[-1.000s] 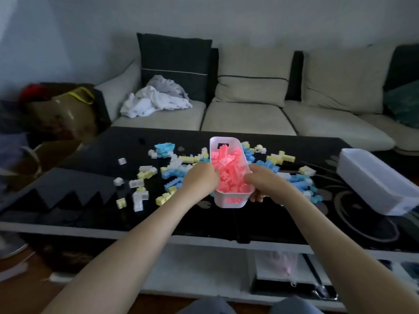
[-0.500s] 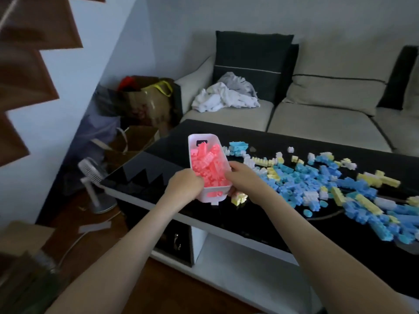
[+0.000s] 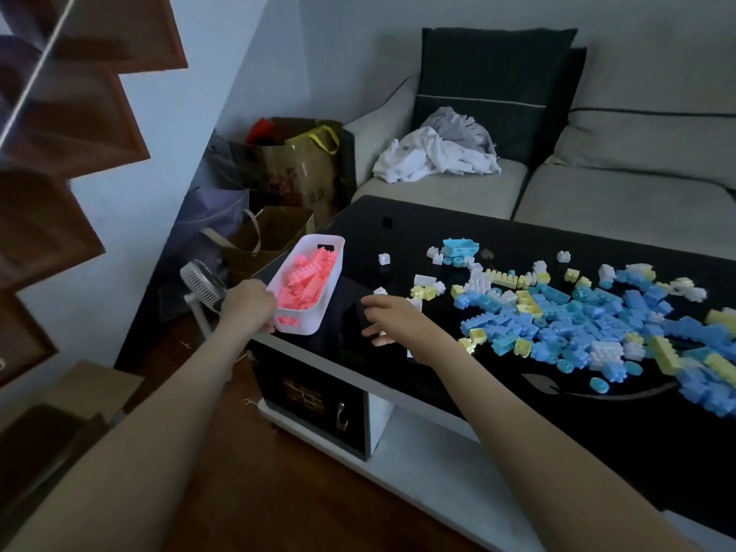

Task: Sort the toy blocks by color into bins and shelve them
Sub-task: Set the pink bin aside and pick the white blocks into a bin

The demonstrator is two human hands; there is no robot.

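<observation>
While the bin hangs by its corner, the bench [image 3: 418, 229]: long, black and shiny, with the sofa just behind it.
Loose blocks [image 3: 577, 312]: blue, yellow and white ones lie in a big messy heap on the right part of the bench. They are not sorted yet.
Bin [image 3: 332, 282]: small, white and full. It is up in the air at the left corner of the bench, tipped a little, with its far end higher.
How the bin will handle: I think it is stiff, smooth plastic and light by itself, but heavier now that it is loaded. Held by one end only, it may want to dip.
Where to hold it: the slot in each short end looks best, or one hand on each long side.
Pink blocks [image 3: 306, 280]: they fill the bin near to the top. They are hard, small and loose, so I guess they could slide and spill if it tips more.
Left grip [image 3: 249, 304]: curled tight round the near end of the bin, carrying it alone.
Right grip [image 3: 392, 318]: off the bin, fingers loose, low over the bench. I see nothing held in it.
Biggest change: half a second ago both hands held the bin. Now the right one has let go.
Smaller change: the bin has moved left, out past the bench corner.
</observation>
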